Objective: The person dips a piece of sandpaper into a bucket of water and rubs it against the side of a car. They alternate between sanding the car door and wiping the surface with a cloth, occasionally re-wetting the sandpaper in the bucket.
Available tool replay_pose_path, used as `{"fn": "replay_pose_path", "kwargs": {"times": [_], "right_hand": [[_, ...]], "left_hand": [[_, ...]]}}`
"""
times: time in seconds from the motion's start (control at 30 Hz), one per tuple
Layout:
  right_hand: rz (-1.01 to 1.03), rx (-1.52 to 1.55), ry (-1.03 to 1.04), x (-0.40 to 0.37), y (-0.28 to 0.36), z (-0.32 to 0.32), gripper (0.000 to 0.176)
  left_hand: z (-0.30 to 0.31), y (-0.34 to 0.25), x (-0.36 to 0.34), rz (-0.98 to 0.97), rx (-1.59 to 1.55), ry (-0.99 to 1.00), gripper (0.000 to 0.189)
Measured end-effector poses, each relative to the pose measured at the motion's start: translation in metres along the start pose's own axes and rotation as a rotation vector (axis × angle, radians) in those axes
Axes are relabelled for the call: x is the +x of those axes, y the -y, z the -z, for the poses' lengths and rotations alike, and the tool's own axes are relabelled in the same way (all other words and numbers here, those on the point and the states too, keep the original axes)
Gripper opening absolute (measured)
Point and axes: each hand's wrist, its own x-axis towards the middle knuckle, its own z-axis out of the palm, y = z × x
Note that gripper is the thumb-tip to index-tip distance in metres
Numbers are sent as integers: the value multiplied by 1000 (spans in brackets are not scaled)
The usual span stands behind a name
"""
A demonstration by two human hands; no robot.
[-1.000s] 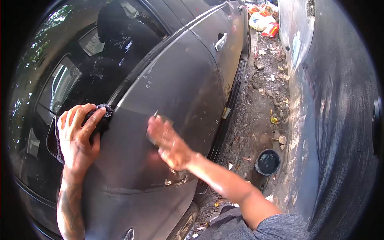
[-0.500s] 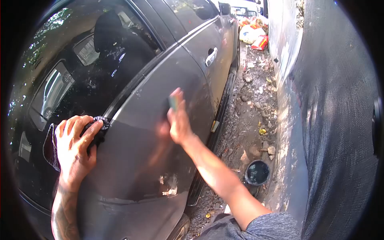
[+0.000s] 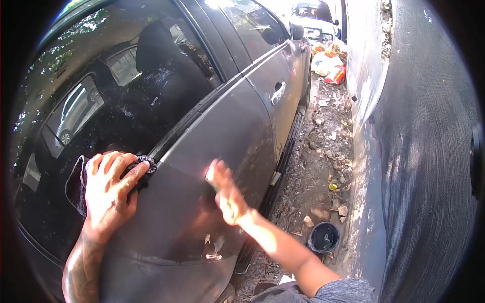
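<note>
A dark cloth [image 3: 77,186] is bunched under my left hand [image 3: 110,188], whose fingers wrap round it at the lower edge of the car's window [image 3: 116,106]. My right hand [image 3: 226,194] lies against the dark grey door panel [image 3: 212,136], blurred by motion. Whether something is under its palm is hidden. Pale scuffed marks [image 3: 213,247] show on the panel below my right hand.
A dark bucket [image 3: 324,238] stands on the rubble-strewn ground [image 3: 323,151] between the car and a wall [image 3: 364,166] hung with dark sheeting [image 3: 429,151]. Bags of rubbish [image 3: 328,63] lie farther along, before a white vehicle [image 3: 312,20].
My right hand has moved down the door panel, and the greenish item at its fingers no longer shows. My left hand keeps its hold on the cloth. The view has shifted slightly.
</note>
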Motion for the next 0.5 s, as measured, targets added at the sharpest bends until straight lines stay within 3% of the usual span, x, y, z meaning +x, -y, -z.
{"fn": "replay_pose_path", "kwargs": {"times": [0.03,0.07,0.13,0.2,0.27,0.3,0.33,0.4,0.47,0.5], "right_hand": [[-96,141,-168,20,-22,10,57],[-58,-201,-148,43,-38,50,58],[-836,-2,6,55,-79,80,58],[-103,-245,-246,43,-26,26,57],[-117,367,-140,-6,5,-28,60],[24,-68,42,-13,13,-9,59],[41,144,-57,2,6,0,59],[-143,-2,-205,34,-48,36,59],[-1013,412,-214,26,-145,62,63],[-874,625,-390,37,-82,37,64]], "left_hand": [[-2,1,-1,9,-2,-3,60],[-3,3,1,10,-4,-5,60],[1,-1,1,18,-15,17,59],[3,-1,2,20,-24,44,59],[0,-1,2,18,-18,29,59],[-3,0,0,26,-24,38,60],[-4,0,-2,15,-27,47,60],[-6,1,-2,17,20,23,61],[-3,-1,-2,45,20,62,62],[-3,-2,-2,39,26,56,62]]}}
